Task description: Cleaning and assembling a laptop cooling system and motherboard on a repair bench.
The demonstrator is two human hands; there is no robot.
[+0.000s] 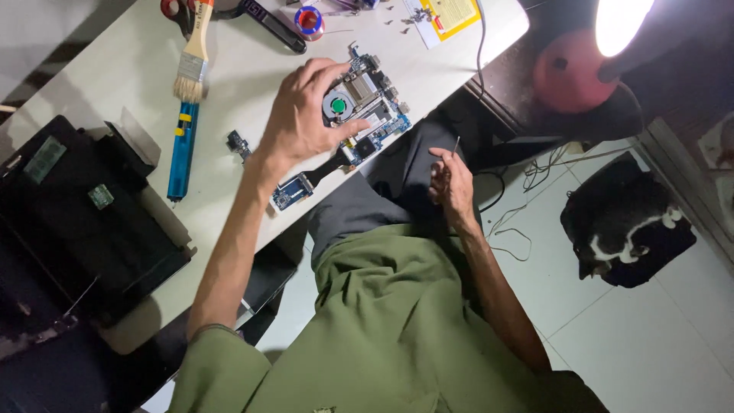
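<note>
Your left hand (302,115) lies spread on the board (365,107), fingers resting on it beside the fan (337,105), at the table (115,69) edge. Your right hand (451,183) pinches a thin tool (454,145) over your lap. Brush (195,53) and blue pen (182,149) lie left.

only printed stuff i see: a yellow and white leaflet (443,17) at the table's far edge, plus two small green stickers (100,196) on the black laptop case (69,229).
</note>
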